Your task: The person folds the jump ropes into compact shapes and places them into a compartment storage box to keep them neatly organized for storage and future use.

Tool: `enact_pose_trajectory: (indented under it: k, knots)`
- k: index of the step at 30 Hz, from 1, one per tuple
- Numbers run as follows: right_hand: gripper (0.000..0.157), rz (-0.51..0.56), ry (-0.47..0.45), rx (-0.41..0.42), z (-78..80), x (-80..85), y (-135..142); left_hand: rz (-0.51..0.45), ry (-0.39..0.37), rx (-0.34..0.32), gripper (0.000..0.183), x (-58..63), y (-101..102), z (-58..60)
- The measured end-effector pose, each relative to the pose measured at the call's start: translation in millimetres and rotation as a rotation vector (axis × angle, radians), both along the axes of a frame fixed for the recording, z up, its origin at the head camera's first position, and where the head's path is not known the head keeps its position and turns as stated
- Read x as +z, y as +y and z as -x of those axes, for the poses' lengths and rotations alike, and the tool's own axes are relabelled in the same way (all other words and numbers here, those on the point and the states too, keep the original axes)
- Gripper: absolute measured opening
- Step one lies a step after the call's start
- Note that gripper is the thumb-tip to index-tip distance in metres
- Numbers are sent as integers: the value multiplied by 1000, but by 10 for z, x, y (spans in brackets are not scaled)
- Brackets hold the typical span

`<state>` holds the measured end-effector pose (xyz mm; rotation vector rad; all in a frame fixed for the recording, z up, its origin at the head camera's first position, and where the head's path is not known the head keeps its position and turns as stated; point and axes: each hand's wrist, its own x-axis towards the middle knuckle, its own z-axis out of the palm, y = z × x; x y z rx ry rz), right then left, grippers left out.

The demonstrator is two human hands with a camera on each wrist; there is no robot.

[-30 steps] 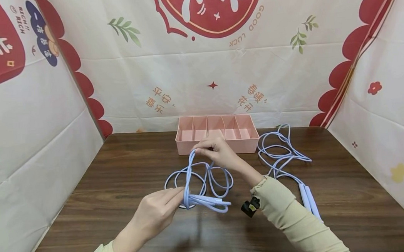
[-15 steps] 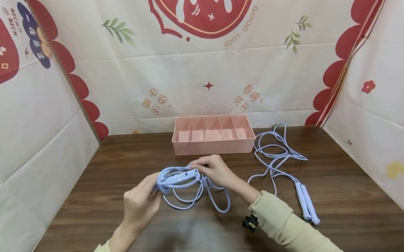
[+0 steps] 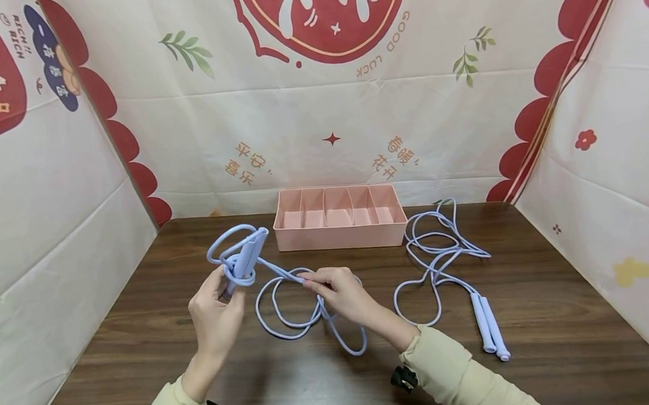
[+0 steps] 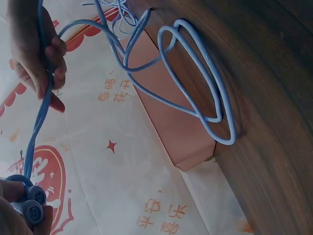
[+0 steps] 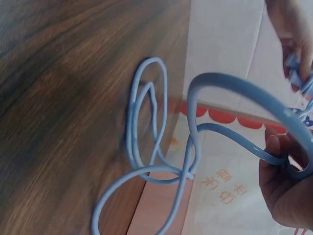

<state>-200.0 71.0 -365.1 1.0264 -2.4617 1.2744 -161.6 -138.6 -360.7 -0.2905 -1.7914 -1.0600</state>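
In the head view my left hand (image 3: 215, 317) grips the two light-blue handles (image 3: 248, 257) of a jump rope, held upright above the table's left side. Cord is wound round the handles, and a loop of it sticks out to their left. The handle ends (image 4: 34, 211) face the camera in the left wrist view. To the right, my right hand (image 3: 344, 294) pinches the doubled cord between thumb and fingers. Loose loops of that cord (image 3: 288, 336) hang or lie below the right hand. The right wrist view shows the cord (image 5: 234, 85) curving away from the right hand (image 5: 288, 191).
A pink divided box (image 3: 340, 235) stands at the table's back edge, its several compartments bare. On the right lies a second light-blue jump rope (image 3: 491, 328), handles side by side, cord in loose loops. Printed cloth (image 3: 319, 116) walls the dark wooden table (image 3: 160, 336).
My left hand has turned the handles upright and moved left, away from the right hand. The right hand has shifted down slightly, drawing cord out between the two hands.
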Motion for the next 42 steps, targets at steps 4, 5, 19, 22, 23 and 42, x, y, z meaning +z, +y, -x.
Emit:
enact_pose_trajectory:
  k: [4,5,19,22,23,42]
  knots:
    - [24,36,-128,25,-42,52,6,-59,-36,18,25,48,-5,39]
    - [25,50,-167,37,-46,69,14,-67,-38,26,25,60,-10,48]
    - [25,130,-337,115,-65,122,118,-145,-72,50,21,177,-105,77]
    - [23,147,-354,133,-71,102,125,-143,-75,62,21,173,-139,77]
    - [23,157,-367,138,-75,96,127,-144,-78,61,22,171,-148,77]
    - [22,70,-359,267,-150,28,122,-181,-135,152,21,181,-313,182]
